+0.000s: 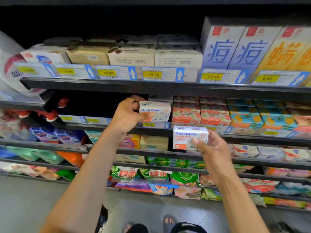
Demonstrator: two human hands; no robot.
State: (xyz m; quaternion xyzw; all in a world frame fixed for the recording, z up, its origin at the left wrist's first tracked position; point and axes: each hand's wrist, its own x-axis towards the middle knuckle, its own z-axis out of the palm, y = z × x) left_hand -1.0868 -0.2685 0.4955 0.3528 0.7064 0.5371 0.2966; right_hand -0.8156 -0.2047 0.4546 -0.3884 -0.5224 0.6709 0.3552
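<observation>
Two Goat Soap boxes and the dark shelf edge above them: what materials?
Upper Goat Soap box and lower Goat Soap box: likely printed paperboard, slight sheen; crisp folded edges, flat faces. Shelf edge: probably painted metal, dark matte; thin straight lip.

Upright white soap box (158, 111), identical box (186, 137) lower right

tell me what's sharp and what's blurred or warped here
Head view: print on the upper Goat Soap box in the left hand and lower Goat Soap box in the right hand reads clearly; edge packets smear; shelf rails bow; top recess is dark.
</observation>
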